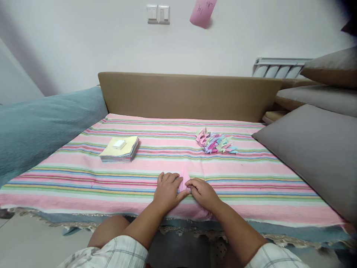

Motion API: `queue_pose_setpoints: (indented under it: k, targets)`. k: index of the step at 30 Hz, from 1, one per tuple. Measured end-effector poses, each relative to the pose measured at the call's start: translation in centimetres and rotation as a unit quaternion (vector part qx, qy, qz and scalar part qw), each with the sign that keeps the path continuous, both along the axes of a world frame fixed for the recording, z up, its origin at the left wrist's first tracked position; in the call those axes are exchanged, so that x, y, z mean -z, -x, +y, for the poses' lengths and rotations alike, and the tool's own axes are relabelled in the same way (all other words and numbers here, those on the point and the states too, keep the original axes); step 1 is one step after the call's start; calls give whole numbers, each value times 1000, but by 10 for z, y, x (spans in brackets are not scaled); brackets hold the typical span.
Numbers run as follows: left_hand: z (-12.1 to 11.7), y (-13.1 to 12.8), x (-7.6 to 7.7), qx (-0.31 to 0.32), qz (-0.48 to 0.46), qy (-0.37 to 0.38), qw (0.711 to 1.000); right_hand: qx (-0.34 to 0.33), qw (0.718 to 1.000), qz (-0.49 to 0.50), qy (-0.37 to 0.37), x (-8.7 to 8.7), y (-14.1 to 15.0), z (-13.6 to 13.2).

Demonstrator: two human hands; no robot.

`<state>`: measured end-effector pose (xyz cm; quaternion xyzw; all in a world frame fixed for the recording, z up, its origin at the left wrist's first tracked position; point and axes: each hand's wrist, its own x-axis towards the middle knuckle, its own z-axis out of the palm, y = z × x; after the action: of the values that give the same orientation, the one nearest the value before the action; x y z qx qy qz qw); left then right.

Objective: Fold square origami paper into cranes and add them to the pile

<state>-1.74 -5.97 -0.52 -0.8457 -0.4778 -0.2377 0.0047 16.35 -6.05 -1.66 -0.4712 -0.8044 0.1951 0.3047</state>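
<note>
A small folded piece of pink paper (184,178) lies on the striped cloth, its narrow point facing away from me. My left hand (168,190) rests on the cloth at the paper's left side with fingers spread. Its index finger and thumb press on the paper's left and lower edges. From the other side, my right hand (203,193) pinches the lower right edge between thumb and bent fingers. Part of the paper is hidden beneath the fingertips.
Left of my hands, a stack of coloured paper (119,150) carries a small white box (119,144). Several folded paper pieces (216,142) lie clustered farther back right. Grey cushions (309,149) crowd the right side. A brown backrest (184,95) borders the striped cloth (161,128).
</note>
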Motion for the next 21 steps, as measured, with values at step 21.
queue_pose_setpoints:
  k: [21]
  targets:
    - [5,4,1,69,8,17,997,-13,993,-97,-60,-1,-15,9]
